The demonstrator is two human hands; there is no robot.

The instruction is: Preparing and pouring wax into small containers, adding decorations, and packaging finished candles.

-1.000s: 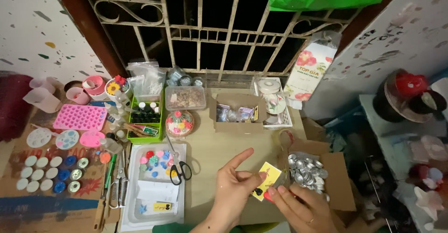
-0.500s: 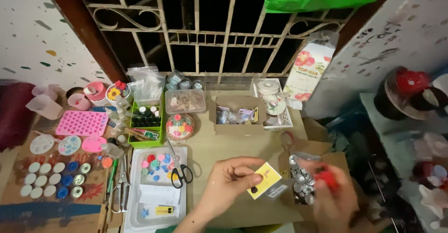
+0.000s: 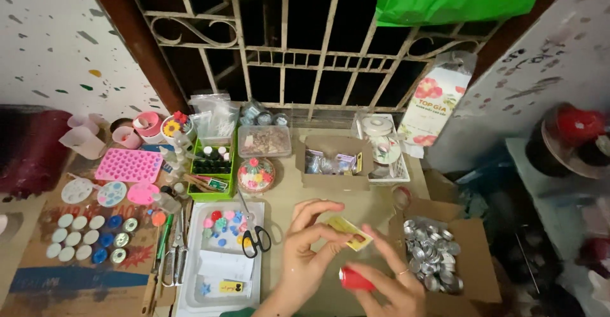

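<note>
My left hand [image 3: 306,248] pinches a small yellow card [image 3: 350,233] between thumb and fingers, low in the middle of the table. My right hand [image 3: 389,280] is just below and right of it, blurred, and holds a small red round thing [image 3: 354,280] under the card. A thin clear film seems to hang between the card and my right hand; I cannot tell its shape. A cardboard box of small silver tins [image 3: 433,261] lies right beside my right hand.
Black scissors [image 3: 255,236] lie on a white tray [image 3: 192,291] of small coloured pieces left of my hands. Further left are pink moulds [image 3: 129,165], round lids [image 3: 82,237] and pliers [image 3: 175,253]. A green bin of bottles [image 3: 212,163], clear tubs and an open cardboard box [image 3: 333,163] stand behind, under a window grille.
My right hand went out to the box of tins and came back under the card with the red thing. The left hand has kept hold of the yellow card. The view shifted slightly.
</note>
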